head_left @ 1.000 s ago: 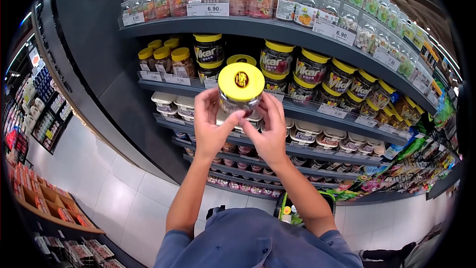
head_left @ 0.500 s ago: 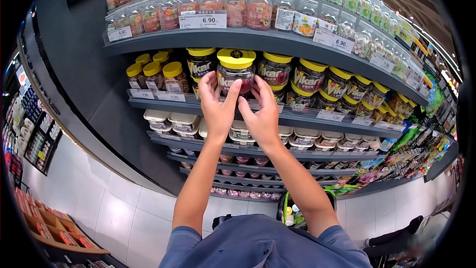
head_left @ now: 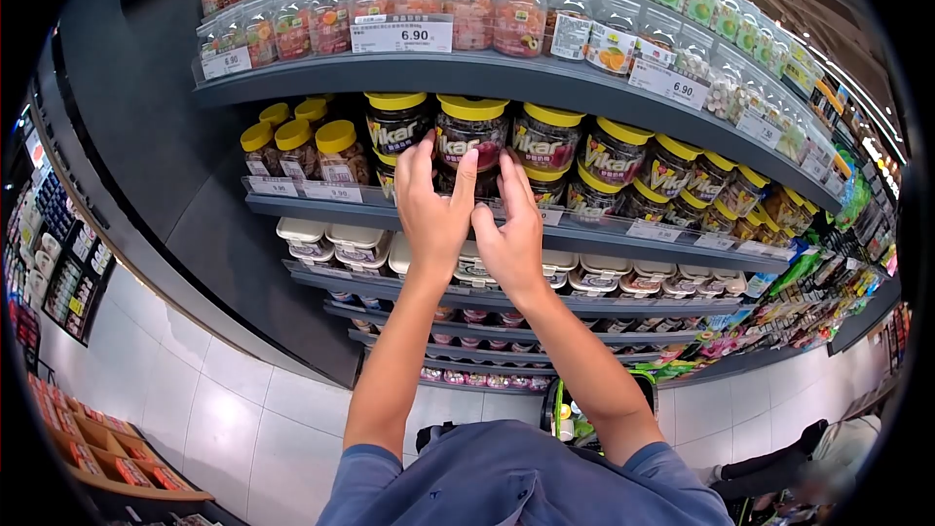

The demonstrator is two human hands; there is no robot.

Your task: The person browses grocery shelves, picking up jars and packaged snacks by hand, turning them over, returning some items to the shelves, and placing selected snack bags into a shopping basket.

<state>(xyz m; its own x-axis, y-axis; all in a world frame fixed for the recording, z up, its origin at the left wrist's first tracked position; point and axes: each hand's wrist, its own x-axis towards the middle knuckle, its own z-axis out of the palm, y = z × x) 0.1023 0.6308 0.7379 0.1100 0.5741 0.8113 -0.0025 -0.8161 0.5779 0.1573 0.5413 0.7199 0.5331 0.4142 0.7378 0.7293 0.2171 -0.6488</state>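
A clear jar of dark snacks with a yellow lid [head_left: 472, 125] stands upright in the upper row of similar jars, stacked on a lower one. My left hand [head_left: 435, 209] holds its lower left side, fingers along the edge and thumb across the front. On the lower right side are the fingers of my right hand [head_left: 511, 229], its thumb pointing up below the jar. The hands partly cover the label and hide most of the jar beneath. Matching jars flank it, one on the left [head_left: 397, 122] and one on the right [head_left: 547, 136].
Above, a shelf edge [head_left: 409, 73] carries clear jars and price tags. Smaller yellow-lidded jars [head_left: 336, 151] stand at the left. White-lidded tubs [head_left: 360, 244] fill the shelf below. A green-rimmed basket [head_left: 643, 385] is near my right elbow. Another person's dark-clothed leg [head_left: 779, 453] shows at lower right.
The jar has moved back from the front of the shelf into line with its neighbours, both hands following it. The view has shifted slightly.
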